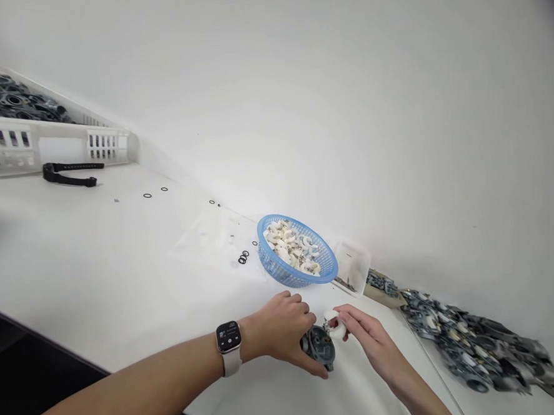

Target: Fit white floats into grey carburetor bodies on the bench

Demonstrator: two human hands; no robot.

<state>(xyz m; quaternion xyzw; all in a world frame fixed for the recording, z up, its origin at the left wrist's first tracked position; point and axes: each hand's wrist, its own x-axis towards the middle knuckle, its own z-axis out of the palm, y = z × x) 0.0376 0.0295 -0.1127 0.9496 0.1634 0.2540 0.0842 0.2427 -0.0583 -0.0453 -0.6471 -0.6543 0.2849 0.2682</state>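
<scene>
My left hand [284, 332], with a smartwatch on its wrist, is closed around a grey metal carburetor body [322, 347]. The round hollow of the body faces up. Between thumb and fingers, my right hand [364, 330] pinches a white plastic float [335, 326] with a small metal part at its left end. That end is at the upper right edge of the carburetor body; whether they touch I cannot tell. Just beyond my hands stands a blue basket [300, 280] holding many similar white floats [288, 244].
Black rubber rings [243, 258] lie left of the basket. A clear plastic bin [361, 265] and a cardboard box [383, 296] stand behind it. Grey metal parts [468, 340] are heaped at right. Far left are a white crate [58, 152] of parts and a black watch [71, 175].
</scene>
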